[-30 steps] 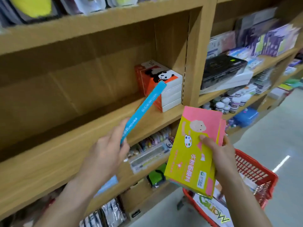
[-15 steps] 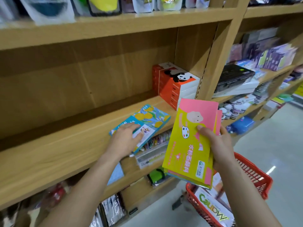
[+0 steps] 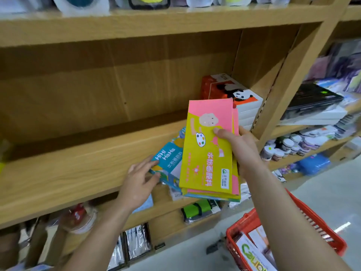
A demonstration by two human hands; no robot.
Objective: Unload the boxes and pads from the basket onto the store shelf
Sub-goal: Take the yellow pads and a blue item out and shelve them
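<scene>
My right hand [image 3: 242,151] grips a stack of flat yellow-and-pink boxes [image 3: 207,153], held upright in front of the wooden shelf [image 3: 78,173]. A blue-and-teal box [image 3: 170,161] lies flat on that shelf, partly hidden behind the stack. My left hand [image 3: 140,178] rests at its left edge, fingers spread and touching it. A pile of orange-and-white panda boxes [image 3: 232,92] sits at the shelf's right end. The red basket [image 3: 322,227] hangs under my right forearm with more pads [image 3: 252,253] inside.
A wooden upright [image 3: 289,75] bounds the shelf bay on the right. Beyond it are shelves with a black case [image 3: 312,98] and small jars [image 3: 289,145]. Lower shelves hold packets and a green pouch [image 3: 197,210]. The pale floor [image 3: 332,192] lies at the right.
My left hand laid the blue box flat on the shelf and now slides to its left edge. The yellow-and-pink stack in my right hand has moved up and closer to the shelf.
</scene>
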